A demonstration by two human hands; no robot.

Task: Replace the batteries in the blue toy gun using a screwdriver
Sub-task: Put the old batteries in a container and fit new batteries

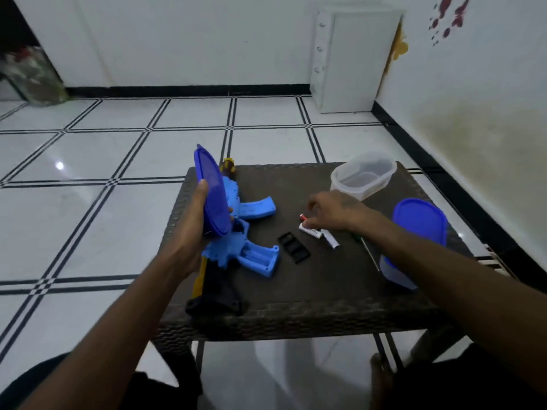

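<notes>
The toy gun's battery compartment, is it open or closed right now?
Open. The blue toy gun shows bare battery slots in its grip, and the black cover lies apart on the table.

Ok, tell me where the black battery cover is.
In the head view, the black battery cover lies on the table, between the toy gun's open grip and the batteries.

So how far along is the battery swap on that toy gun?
Roughly midway. Done: the black battery cover lies off on the table, and the blue toy gun shows its compartment open. In hand: the right hand reaches onto the batteries, while the left hand holds a blue lid. Left: loading batteries, then refitting the cover with the screwdriver.
</notes>
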